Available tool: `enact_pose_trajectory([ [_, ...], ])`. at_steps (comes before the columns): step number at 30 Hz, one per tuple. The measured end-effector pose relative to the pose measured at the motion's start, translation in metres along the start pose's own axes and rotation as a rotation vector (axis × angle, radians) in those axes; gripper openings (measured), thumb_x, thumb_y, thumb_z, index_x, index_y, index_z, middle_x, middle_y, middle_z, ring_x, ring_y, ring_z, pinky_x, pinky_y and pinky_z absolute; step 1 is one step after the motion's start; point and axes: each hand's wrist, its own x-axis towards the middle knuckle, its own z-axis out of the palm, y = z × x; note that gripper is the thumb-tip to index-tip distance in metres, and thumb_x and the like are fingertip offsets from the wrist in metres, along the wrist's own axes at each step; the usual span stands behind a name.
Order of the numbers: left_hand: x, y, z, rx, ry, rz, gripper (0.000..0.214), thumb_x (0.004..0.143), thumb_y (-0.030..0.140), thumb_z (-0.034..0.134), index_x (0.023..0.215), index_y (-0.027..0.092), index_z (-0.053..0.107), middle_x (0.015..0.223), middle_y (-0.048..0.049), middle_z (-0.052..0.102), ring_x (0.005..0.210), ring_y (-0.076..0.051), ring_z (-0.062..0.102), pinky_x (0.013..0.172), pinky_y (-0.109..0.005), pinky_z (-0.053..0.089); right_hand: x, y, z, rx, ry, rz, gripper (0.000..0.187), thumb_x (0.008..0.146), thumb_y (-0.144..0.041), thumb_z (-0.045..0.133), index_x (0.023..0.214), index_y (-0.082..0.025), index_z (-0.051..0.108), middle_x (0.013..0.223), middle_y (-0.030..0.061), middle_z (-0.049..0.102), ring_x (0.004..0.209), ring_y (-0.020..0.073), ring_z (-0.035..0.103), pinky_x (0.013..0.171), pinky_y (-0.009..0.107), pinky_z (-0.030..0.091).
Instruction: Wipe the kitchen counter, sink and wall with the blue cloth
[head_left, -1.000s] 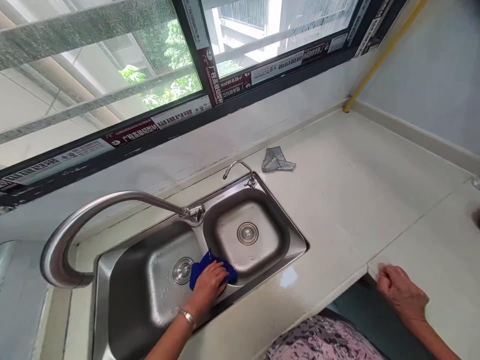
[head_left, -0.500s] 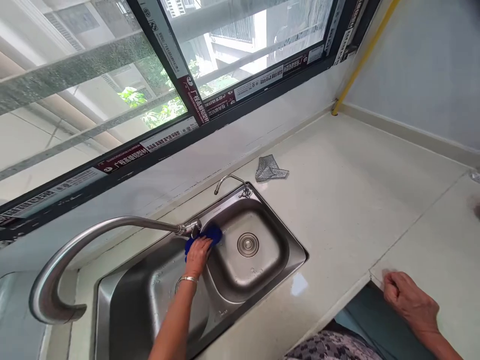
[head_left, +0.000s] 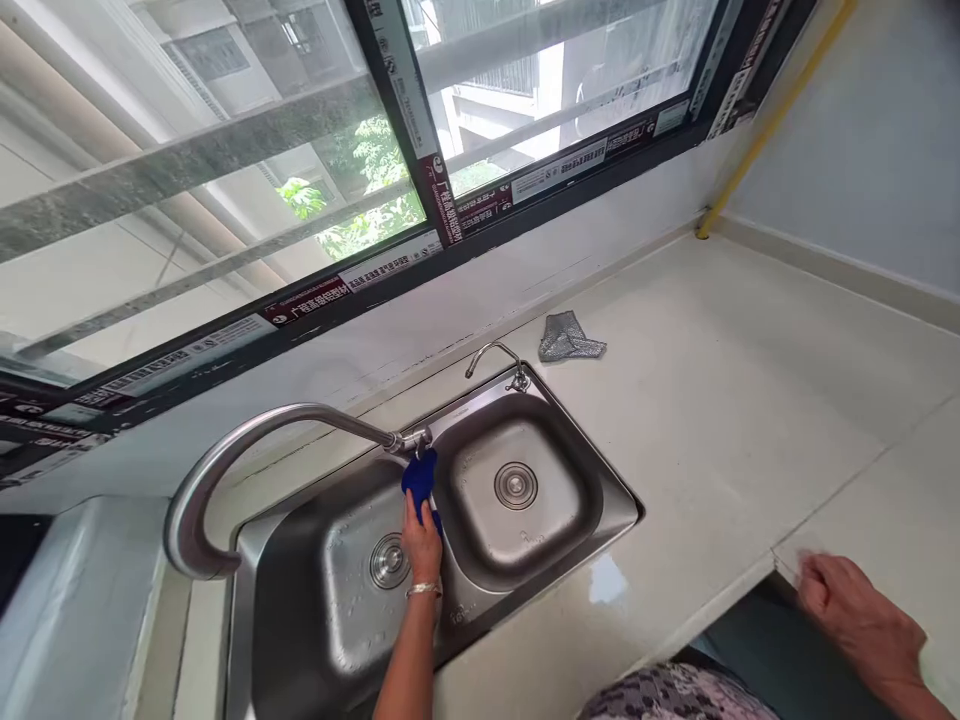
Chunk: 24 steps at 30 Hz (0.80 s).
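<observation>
The left hand (head_left: pixel 421 545) grips the blue cloth (head_left: pixel 419 476) on the ridge between the sink's (head_left: pixel 626 508) two bowls, the bunched cloth lying at 12 o'clock from the knuckles. Its longer axis runs roughly 12 to 6, its far end against the big tap's (head_left: pixel 396 441) base. The right hand (head_left: pixel 859 615), much farther off between 3 and 4 o'clock, is curled closed by the counter's (head_left: pixel 697 440) edge, nothing visible in it.
</observation>
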Motion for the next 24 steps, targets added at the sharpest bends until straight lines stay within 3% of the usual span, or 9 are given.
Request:
enact_pose_trajectory([
  [4, 0.039, 0.003, 0.018, 0.001, 0.096, -0.105, 0.057, 0.097, 0.043, 0.035, 0.142, 0.009, 0.049, 0.14, -0.0242, 0.059, 0.133, -0.033, 0.056, 0.111, -0.051, 0.047, 0.0, 0.005, 0.001, -0.034, -0.043, -0.117, 0.014, 0.072, -0.021, 0.058, 0.059, -0.022, 0.057, 0.062, 0.0075, 0.063, 0.048, 0.0147, 0.052, 0.046, 0.033, 0.024],
  [7, 0.073, 0.009, 0.02, -0.01, 0.189, -0.188, 0.059, 0.098, 0.041, 0.031, 0.14, 0.004, 0.048, 0.139, -0.0287, 0.058, 0.131, -0.036, 0.057, 0.11, -0.054, 0.046, 0.002, 0.0, -0.002, -0.144, 0.011, -0.169, 0.015, 0.075, -0.02, 0.056, 0.06, -0.021, 0.056, 0.064, 0.004, 0.064, 0.045, 0.0118, 0.047, 0.045, 0.03, 0.022],
  [12, 0.109, 0.02, 0.017, -0.028, 0.315, -0.277, 0.065, 0.102, 0.04, 0.022, 0.147, -0.005, 0.032, 0.153, -0.033, 0.039, 0.144, -0.04, 0.039, 0.119, -0.058, 0.033, 0.005, -0.012, -0.012, -0.314, 0.038, -0.282, 0.013, 0.081, -0.013, 0.054, 0.072, -0.018, 0.062, 0.068, -0.0027, 0.063, 0.051, 0.0087, 0.047, 0.046, 0.022, 0.026],
  [14, 0.108, 0.02, 0.017, -0.032, 0.292, -0.261, 0.064, 0.102, 0.037, 0.025, 0.148, -0.007, 0.028, 0.157, -0.0319, 0.033, 0.148, -0.04, 0.032, 0.121, -0.055, 0.029, 0.005, -0.014, -0.015, -0.342, 0.026, -0.276, 0.012, 0.08, -0.011, 0.055, 0.072, -0.017, 0.061, 0.069, -0.0027, 0.063, 0.052, 0.0084, 0.048, 0.046, 0.021, 0.025],
  [17, 0.092, 0.017, 0.018, -0.044, 0.178, -0.212, 0.061, 0.099, 0.033, 0.034, 0.147, -0.005, 0.035, 0.156, -0.0295, 0.038, 0.146, -0.038, 0.037, 0.121, -0.052, 0.032, 0.006, -0.014, -0.016, -0.349, 0.013, -0.259, 0.011, 0.078, -0.01, 0.057, 0.07, -0.017, 0.061, 0.069, -0.002, 0.063, 0.054, 0.0088, 0.048, 0.047, 0.022, 0.025],
  [20, 0.067, 0.016, 0.013, -0.063, 0.069, -0.179, 0.058, 0.096, 0.034, 0.039, 0.145, 0.002, 0.044, 0.151, -0.0267, 0.047, 0.142, -0.036, 0.046, 0.12, -0.054, 0.036, 0.006, -0.014, -0.015, -0.325, -0.003, -0.251, 0.012, 0.078, -0.01, 0.056, 0.069, -0.017, 0.06, 0.068, -0.0017, 0.062, 0.053, 0.0093, 0.047, 0.046, 0.022, 0.025],
  [24, 0.024, 0.021, -0.002, -0.134, -0.054, -0.12, 0.054, 0.093, 0.03, 0.041, 0.14, 0.007, 0.051, 0.151, -0.0227, 0.049, 0.145, -0.032, 0.043, 0.123, -0.054, 0.033, 0.007, -0.013, -0.016, -0.266, -0.009, -0.228, 0.012, 0.081, -0.014, 0.053, 0.071, -0.017, 0.06, 0.068, -0.0004, 0.063, 0.052, 0.0108, 0.048, 0.045, 0.022, 0.023],
])
